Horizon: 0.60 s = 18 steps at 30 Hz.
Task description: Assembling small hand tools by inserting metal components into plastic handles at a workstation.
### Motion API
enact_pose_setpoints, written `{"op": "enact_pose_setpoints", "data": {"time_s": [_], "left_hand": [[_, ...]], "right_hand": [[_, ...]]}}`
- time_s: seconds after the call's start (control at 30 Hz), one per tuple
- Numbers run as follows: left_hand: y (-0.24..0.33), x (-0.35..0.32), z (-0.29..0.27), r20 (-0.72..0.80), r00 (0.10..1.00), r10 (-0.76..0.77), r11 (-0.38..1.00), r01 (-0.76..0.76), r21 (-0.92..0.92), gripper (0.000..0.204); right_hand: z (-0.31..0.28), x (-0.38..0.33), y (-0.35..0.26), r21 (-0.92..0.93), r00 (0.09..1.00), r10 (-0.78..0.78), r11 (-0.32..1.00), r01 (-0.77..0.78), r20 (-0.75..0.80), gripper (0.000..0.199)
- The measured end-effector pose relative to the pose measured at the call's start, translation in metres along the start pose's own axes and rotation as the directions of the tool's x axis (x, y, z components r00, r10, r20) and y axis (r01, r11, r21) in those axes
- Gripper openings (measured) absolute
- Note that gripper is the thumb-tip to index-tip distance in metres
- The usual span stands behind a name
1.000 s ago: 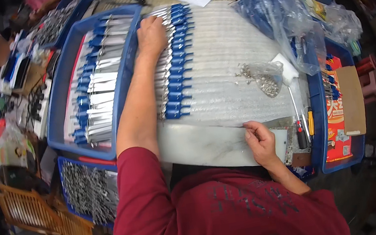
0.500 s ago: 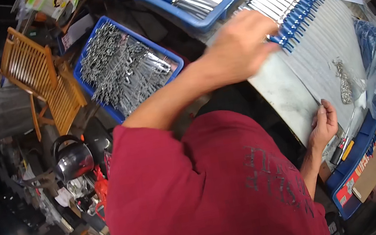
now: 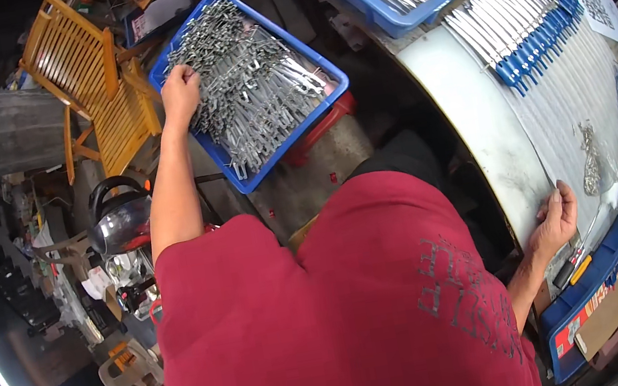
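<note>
Already many blue-tipped pieces (image 3: 519, 38) lie arrayed on the white bench (image 3: 494, 139). Left hand (image 3: 180, 94) closes on metal parts (image 3: 253, 97) in the blue crate (image 3: 323, 77) left of the bench; right hand (image 3: 555, 223) rests, fingers curled, on the bench's near edge.

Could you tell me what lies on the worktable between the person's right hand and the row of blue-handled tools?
In the head view, between the right hand and the blue-handled tools, the grey worktable is mostly bare; a small heap of metal bits lies just beside that stretch.

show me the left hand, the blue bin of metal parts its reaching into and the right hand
left hand (image 3: 181, 92), head view, on the back of the hand
blue bin of metal parts (image 3: 335, 85), head view, on its right rim
right hand (image 3: 554, 221), head view, on the back of the hand, at the white table edge (image 3: 491, 140)
</note>
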<state>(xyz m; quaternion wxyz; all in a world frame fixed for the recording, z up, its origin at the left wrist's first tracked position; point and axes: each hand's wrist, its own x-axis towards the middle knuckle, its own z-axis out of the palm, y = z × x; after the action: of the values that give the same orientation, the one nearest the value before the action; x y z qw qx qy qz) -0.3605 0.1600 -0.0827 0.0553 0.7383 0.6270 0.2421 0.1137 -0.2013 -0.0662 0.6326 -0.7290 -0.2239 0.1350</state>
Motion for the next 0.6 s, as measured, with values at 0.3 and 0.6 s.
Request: {"op": "enact_pose_setpoints", "data": {"time_s": [0.3,0.6], "left_hand": [[-0.058,-0.024,-0.018,0.106,0.978,-0.179,0.984,0.18,0.002,0.017],[-0.045,-0.031,-0.019,0.216,0.968,-0.129,0.983,0.154,-0.102,0.022]], "right_hand": [[-0.006,0.002,0.004,-0.007,0.998,-0.026,1.0,0.027,0.056,0.021],[-0.005,0.002,0.003,-0.057,0.998,-0.027,0.998,0.03,0.055,0.021]]}}
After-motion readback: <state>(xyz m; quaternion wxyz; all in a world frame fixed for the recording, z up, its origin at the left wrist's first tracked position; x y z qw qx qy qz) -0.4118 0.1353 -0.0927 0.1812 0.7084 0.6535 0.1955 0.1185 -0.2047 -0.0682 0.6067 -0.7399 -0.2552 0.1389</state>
